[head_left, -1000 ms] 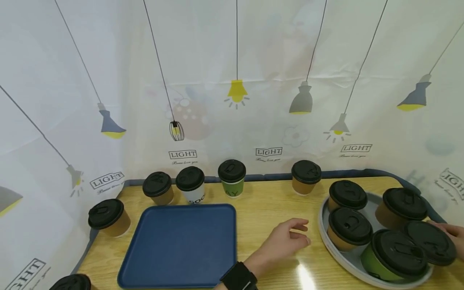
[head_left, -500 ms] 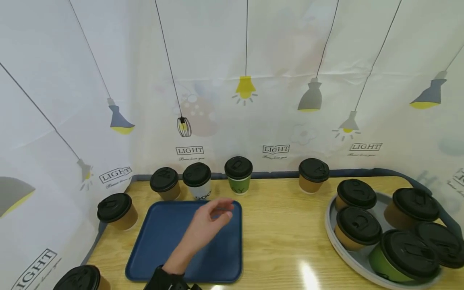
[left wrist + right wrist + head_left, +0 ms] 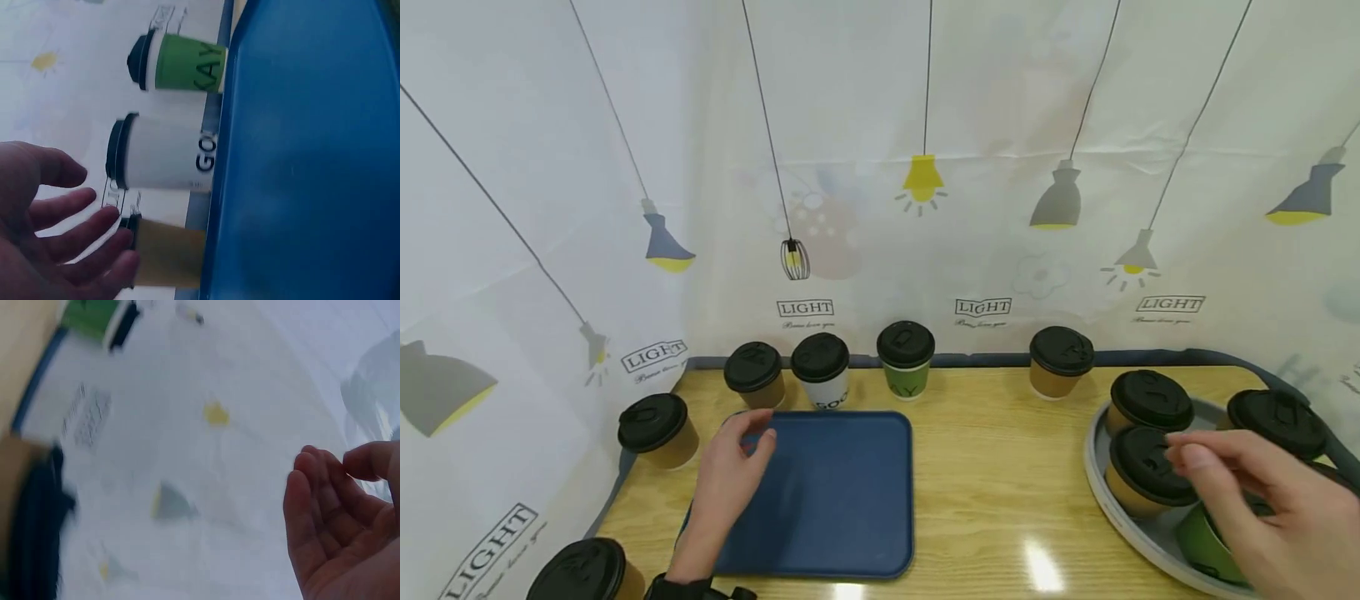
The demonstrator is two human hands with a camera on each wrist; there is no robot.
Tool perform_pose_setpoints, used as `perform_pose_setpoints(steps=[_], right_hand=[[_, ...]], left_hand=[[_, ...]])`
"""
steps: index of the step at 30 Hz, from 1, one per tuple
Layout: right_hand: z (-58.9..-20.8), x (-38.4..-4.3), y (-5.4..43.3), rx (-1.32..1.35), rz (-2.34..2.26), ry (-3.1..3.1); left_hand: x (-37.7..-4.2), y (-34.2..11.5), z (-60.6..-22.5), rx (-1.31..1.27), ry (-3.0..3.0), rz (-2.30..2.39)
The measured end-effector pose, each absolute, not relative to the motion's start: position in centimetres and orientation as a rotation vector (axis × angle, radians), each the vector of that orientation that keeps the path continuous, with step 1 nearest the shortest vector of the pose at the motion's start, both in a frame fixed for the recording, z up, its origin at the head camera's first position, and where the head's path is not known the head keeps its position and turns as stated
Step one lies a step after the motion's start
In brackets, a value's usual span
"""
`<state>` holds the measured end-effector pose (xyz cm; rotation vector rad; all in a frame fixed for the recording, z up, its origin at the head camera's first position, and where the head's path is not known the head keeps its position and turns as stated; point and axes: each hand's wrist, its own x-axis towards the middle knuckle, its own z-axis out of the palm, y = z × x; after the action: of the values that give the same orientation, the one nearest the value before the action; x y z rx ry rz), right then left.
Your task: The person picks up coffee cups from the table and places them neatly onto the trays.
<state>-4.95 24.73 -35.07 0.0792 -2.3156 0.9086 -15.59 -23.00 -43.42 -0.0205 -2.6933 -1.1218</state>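
Observation:
My left hand (image 3: pixel 730 475) hovers over the left side of a flat blue tray (image 3: pixel 842 500), holding nothing, its fingers loosely bent. Just beyond it stand a brown lidded paper cup (image 3: pixel 755 375) and a white one (image 3: pixel 822 371). In the left wrist view the fingers are close to the brown cup's lid, while the white cup (image 3: pixel 169 153) stands beside it; contact cannot be told. My right hand (image 3: pixel 1277 508), empty with fingers slightly curled, is raised over a round grey tray (image 3: pixel 1097 492). It hides part of the black-lidded cups there, including a green cup (image 3: pixel 1210 542).
A green cup (image 3: pixel 906 362) and a brown cup (image 3: pixel 1060 362) stand along the table's back edge. Another brown cup (image 3: pixel 658 431) is left of the blue tray, and one more (image 3: pixel 587 571) sits at the near left. A lamp-printed curtain (image 3: pixel 865 125) encloses the table.
My left hand has moved leftward from between the trays to the blue tray's left side. My right hand has come into view over the round tray. The head view has shifted slightly left.

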Motion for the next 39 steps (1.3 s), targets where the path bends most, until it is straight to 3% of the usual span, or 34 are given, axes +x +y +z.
perform_pose_setpoints(steps=[8, 16, 24, 39], right_hand=[[-37.9, -10.2, 16.7, 0.430, 1.040, -2.444], [-42.0, -14.8, 10.9, 0.504, 0.834, -2.757], [-45.2, -16.2, 7.4, 0.626, 0.678, -3.028], [-46.7, -16.8, 6.2, 0.651, 0.754, -3.144]], left_hand=[[-16.9, -24.2, -44.1, 0.044, -2.981, -0.842], [-17.0, -26.3, -45.0, 0.181, -3.045, -0.670], [-17.1, -27.9, -45.9, 0.106, -3.061, -0.432], [-16.6, -29.1, -47.6, -0.132, -2.840, -0.318]])
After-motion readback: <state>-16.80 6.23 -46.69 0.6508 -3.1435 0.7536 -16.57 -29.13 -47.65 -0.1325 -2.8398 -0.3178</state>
